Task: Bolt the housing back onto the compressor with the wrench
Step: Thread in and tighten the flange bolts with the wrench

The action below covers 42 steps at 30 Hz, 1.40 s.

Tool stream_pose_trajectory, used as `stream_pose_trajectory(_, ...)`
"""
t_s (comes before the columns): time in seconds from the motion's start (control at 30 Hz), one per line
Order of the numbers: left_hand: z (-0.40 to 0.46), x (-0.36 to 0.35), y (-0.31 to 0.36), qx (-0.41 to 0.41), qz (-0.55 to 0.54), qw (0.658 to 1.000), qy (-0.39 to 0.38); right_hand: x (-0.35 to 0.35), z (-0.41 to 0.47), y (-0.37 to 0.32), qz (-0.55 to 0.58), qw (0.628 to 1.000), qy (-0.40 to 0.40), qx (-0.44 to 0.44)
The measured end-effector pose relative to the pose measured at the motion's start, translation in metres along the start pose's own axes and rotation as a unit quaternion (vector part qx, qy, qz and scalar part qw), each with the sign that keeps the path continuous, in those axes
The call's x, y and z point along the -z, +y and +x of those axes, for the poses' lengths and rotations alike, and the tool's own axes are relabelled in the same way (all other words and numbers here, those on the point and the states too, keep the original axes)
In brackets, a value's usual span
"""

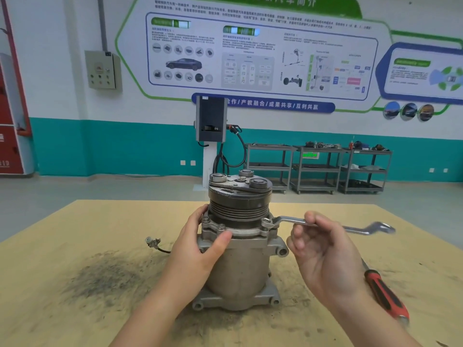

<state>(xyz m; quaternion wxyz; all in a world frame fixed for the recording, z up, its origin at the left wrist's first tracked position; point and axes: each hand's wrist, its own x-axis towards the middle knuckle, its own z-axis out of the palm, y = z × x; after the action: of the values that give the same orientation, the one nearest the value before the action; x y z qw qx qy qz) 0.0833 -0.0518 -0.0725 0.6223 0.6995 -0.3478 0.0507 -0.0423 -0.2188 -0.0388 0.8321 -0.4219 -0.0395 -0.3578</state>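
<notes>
A grey metal compressor (240, 269) stands upright in the middle of the wooden table, its black pulley (239, 202) on top. The housing flange (244, 232) sits under the pulley with bolts around its rim. My left hand (200, 246) grips the flange and body on the left side, thumb across the front. A silver ring wrench (288, 220) has its ring end on a bolt at the flange's right side. My right hand (323, 254) holds the wrench's shaft with the fingertips, palm turned toward me; the far wrench end sticks out to the right.
A red-and-black screwdriver (387, 294) lies on the table (75, 296) at the right. A short cable with a plug (154, 242) trails left of the compressor. Dark grime stains the tabletop at front left. Grey trolleys (315, 169) and a charging post (211, 121) stand far behind.
</notes>
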Motion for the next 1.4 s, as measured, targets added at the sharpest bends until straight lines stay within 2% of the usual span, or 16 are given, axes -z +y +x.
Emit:
stream_pose_trajectory(0.07,0.0,0.0,0.0,0.003,0.003,1.0,0.001,-0.002,-0.015,0.006,-0.045,0.997,-0.002,0.062)
stream_pose_trajectory(0.13,0.0,0.0,0.001,0.006,0.005,1.0,0.0,-0.007,-0.032,0.017,-0.162,0.973,0.003,0.162)
stream_pose_trajectory(0.17,-0.001,0.0,0.002,0.006,0.004,1.0,-0.001,-0.011,-0.04,0.023,-0.247,0.942,0.002,0.225)
stream_pose_trajectory(0.23,-0.001,0.0,0.001,0.013,-0.004,1.0,-0.002,-0.022,-0.049,0.033,-0.403,0.849,-0.035,0.341)
stream_pose_trajectory(0.3,0.0,0.0,0.002,0.02,-0.01,1.0,-0.011,-0.035,-0.048,0.043,-0.483,0.781,-0.087,0.386)
stream_pose_trajectory(0.37,0.001,0.0,0.003,0.03,-0.038,0.999,-0.02,-0.051,-0.041,0.051,-0.515,0.77,-0.109,0.36)
stream_pose_trajectory(0.53,0.002,0.0,0.0,0.037,-0.061,0.997,-0.027,-0.073,-0.026,0.062,-0.586,0.734,-0.071,0.336)
stream_pose_trajectory(0.7,0.003,0.001,-0.003,0.04,-0.048,0.998,-0.021,-0.071,-0.027,0.039,-0.567,0.699,-0.066,0.431)
stream_pose_trajectory(0.77,0.002,0.002,-0.004,0.027,-0.03,0.999,-0.014,-0.064,-0.029,0.024,-0.513,0.728,-0.048,0.453)
stream_pose_trajectory(0.8,0.001,0.002,-0.003,0.021,-0.017,1.0,-0.01,-0.061,-0.029,0.017,-0.47,0.767,-0.031,0.434)
stream_pose_trajectory(0.9,0.0,0.002,0.001,0.014,0.007,1.0,-0.006,-0.051,-0.029,0.004,-0.29,0.911,0.059,0.286)
stream_pose_trajectory(0.97,0.001,0.002,0.001,0.011,0.009,1.0,-0.003,-0.044,-0.023,0.0,-0.217,0.95,0.114,0.195)
stream_pose_trajectory(1.07,-0.001,0.002,0.001,0.011,0.009,1.0,0.0,-0.039,-0.014,-0.004,-0.143,0.972,0.137,0.126)
stream_pose_trajectory(1.17,-0.002,0.001,0.002,0.007,0.007,1.0,-0.002,-0.032,-0.004,-0.006,-0.078,0.987,0.122,0.074)
stream_pose_trajectory(1.3,-0.001,0.001,0.003,0.008,0.004,1.0,-0.002,-0.017,0.014,-0.01,-0.008,0.994,0.091,-0.052)
stream_pose_trajectory(1.4,-0.001,0.001,0.001,0.002,0.004,1.0,-0.003,-0.009,0.013,-0.005,0.025,0.996,0.063,-0.063)
